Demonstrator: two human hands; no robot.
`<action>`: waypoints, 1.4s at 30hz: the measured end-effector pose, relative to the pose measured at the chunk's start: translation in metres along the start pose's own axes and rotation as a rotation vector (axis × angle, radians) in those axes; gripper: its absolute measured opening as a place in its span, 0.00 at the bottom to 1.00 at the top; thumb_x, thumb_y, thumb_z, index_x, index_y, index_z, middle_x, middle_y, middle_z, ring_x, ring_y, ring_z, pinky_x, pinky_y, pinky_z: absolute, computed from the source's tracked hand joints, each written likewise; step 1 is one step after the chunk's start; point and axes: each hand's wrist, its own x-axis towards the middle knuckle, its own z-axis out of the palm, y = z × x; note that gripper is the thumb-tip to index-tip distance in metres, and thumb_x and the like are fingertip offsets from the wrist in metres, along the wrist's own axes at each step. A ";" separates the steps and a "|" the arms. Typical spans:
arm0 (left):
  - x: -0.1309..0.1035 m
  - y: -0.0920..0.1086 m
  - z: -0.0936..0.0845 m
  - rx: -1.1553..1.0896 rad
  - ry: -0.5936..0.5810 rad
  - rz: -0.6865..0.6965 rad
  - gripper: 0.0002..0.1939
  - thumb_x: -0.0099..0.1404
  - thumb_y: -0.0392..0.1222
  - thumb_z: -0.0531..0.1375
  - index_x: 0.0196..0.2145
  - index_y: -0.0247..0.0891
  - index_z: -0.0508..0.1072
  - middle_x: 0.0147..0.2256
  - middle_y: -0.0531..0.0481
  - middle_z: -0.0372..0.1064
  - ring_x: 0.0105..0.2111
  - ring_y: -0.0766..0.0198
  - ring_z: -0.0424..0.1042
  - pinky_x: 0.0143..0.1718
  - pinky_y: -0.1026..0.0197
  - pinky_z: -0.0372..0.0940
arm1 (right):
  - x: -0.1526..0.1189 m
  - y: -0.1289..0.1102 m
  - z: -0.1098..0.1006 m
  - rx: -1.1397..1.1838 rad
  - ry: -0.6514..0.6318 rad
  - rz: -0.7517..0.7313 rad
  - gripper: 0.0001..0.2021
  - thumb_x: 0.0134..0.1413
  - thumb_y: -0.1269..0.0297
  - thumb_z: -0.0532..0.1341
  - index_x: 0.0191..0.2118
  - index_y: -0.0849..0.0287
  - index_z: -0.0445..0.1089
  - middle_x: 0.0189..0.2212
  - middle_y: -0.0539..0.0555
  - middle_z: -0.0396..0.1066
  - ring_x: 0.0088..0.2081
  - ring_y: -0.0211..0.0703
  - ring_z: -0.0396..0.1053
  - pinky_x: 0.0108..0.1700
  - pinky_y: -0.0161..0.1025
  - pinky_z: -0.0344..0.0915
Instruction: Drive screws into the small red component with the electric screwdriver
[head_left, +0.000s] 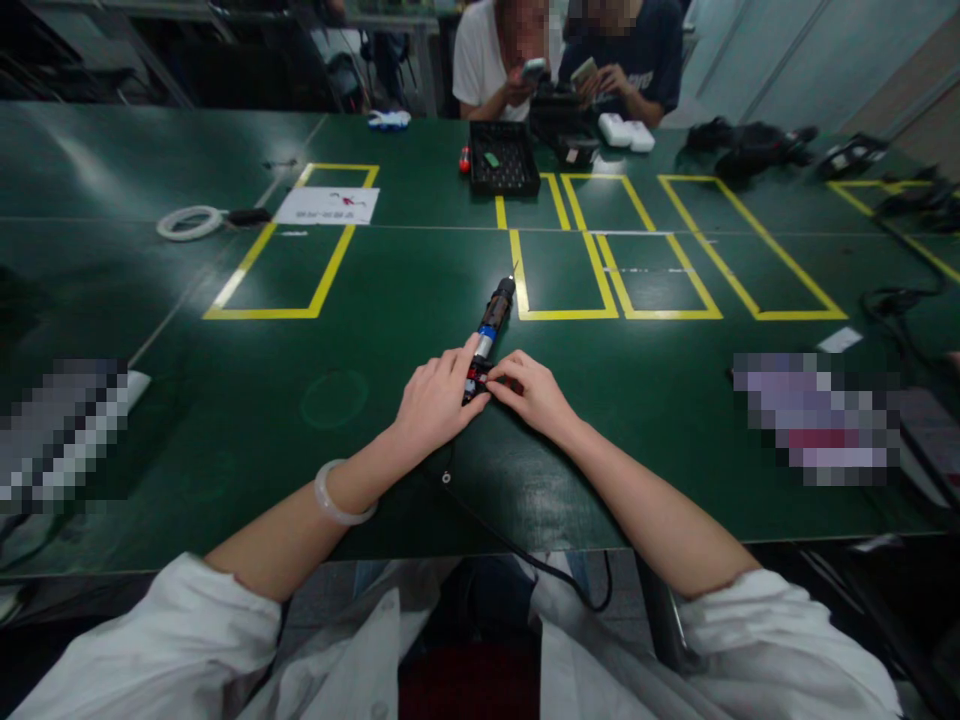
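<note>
An electric screwdriver [491, 325] lies at an angle on the green table, its thin bit pointing away from me. The body is dark with a blue and silver band, and small red parts show at the near end. My left hand [437, 395] is closed over that near end and partly hides it. On the other side, my right hand [532, 395] has thumb and fingers pinched together against the red and dark parts; what sits between the fingertips is too small to make out. Below the hands a black cord [517, 550] runs over the table edge, near a small metal ring [446, 478].
Yellow tape [262, 314] marks boxes on the table. Farther off are a black tray [504, 185], a printed sheet [328, 205], a white coil [189, 223] and white cases [626, 133]. Blurred-out devices lie at both sides. Two people [495, 60] sit opposite, holding phones.
</note>
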 end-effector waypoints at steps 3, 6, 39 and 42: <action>0.001 0.001 0.001 0.023 -0.013 -0.012 0.39 0.71 0.51 0.55 0.72 0.34 0.47 0.53 0.36 0.66 0.46 0.48 0.71 0.44 0.54 0.63 | 0.000 -0.003 0.001 -0.019 0.008 0.000 0.06 0.63 0.63 0.60 0.38 0.56 0.75 0.36 0.55 0.70 0.36 0.42 0.69 0.39 0.39 0.65; 0.002 0.001 0.001 0.028 -0.021 -0.031 0.38 0.72 0.52 0.54 0.72 0.34 0.47 0.51 0.36 0.66 0.46 0.49 0.70 0.44 0.54 0.64 | 0.000 -0.007 0.001 -0.035 0.020 0.008 0.08 0.64 0.63 0.60 0.38 0.57 0.76 0.36 0.56 0.72 0.36 0.43 0.70 0.39 0.40 0.66; -0.020 -0.263 -0.029 0.038 -0.062 -0.532 0.44 0.69 0.55 0.58 0.71 0.25 0.47 0.60 0.26 0.58 0.56 0.40 0.64 0.54 0.40 0.63 | 0.002 -0.009 -0.002 0.049 -0.068 0.063 0.07 0.63 0.66 0.58 0.40 0.61 0.73 0.28 0.50 0.72 0.27 0.35 0.68 0.35 0.34 0.61; -0.024 -0.296 -0.032 0.058 -0.019 -0.514 0.43 0.67 0.56 0.58 0.68 0.23 0.51 0.56 0.28 0.62 0.50 0.45 0.67 0.50 0.43 0.65 | 0.002 -0.008 -0.002 0.046 -0.070 0.068 0.07 0.63 0.66 0.58 0.40 0.60 0.73 0.27 0.50 0.72 0.26 0.35 0.67 0.34 0.34 0.61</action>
